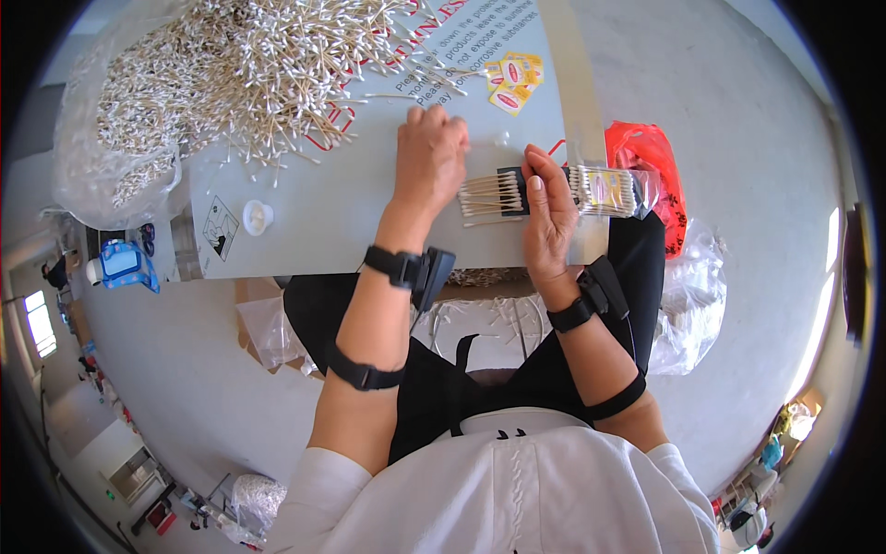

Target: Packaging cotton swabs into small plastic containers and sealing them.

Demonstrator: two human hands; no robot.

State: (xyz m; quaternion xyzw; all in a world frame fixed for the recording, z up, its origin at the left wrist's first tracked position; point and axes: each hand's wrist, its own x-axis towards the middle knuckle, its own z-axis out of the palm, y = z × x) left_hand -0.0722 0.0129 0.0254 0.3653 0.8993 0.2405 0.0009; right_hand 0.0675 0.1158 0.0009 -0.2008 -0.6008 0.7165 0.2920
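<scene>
My left hand (431,157) is above the table, its fingers curled in toward the palm. Whatever they may hold is hidden. To its right, a row of cotton swabs (491,194) lies side by side, with a black strip (509,189) across their right ends. My right hand (551,208) rests on edge over this strip, fingers stretched out and thumb apart. Just right of it sits a clear pack of cotton swabs (604,191) with a yellow label. A large heap of loose cotton swabs (268,74) spills from a clear plastic bag (78,175) at the far left.
Several yellow-and-white labels (513,81) lie at the far right of the table (305,240). A small white cup (257,217) stands near its front edge at left. A red plastic bag (660,175) and a clear bag (692,305) are off its right side.
</scene>
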